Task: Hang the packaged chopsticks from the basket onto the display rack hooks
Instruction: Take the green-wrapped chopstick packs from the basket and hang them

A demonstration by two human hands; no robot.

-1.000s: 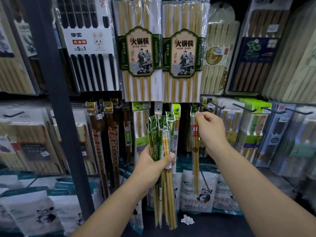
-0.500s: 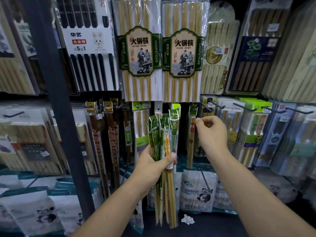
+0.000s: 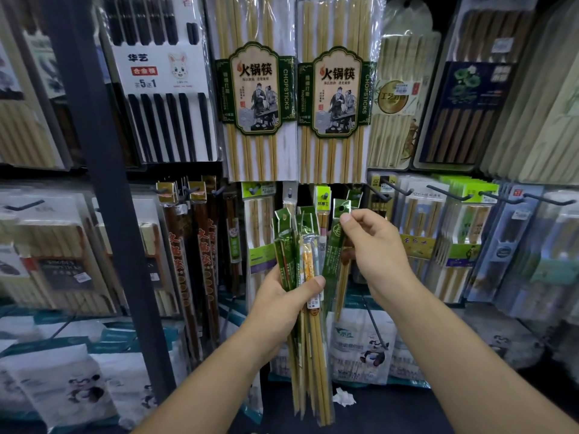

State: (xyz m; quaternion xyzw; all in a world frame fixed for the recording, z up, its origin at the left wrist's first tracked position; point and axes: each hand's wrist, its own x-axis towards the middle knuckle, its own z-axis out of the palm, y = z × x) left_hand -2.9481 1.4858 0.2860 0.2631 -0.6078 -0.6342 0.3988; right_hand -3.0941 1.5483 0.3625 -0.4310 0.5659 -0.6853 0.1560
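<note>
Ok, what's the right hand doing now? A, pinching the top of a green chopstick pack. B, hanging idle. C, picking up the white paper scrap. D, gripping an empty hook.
A: the right hand pinches the green chopstick pack just below its hang hole, beside the bundle gripped by the left hand.

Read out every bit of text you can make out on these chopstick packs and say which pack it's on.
"华艺", "合金筷": white pack of black chopsticks.
"火锅筷", "CHOPSTICKS": left green-label pack and right green-label pack.
Too small to read: bundle in the left hand, green packet pinched by the right hand.
</note>
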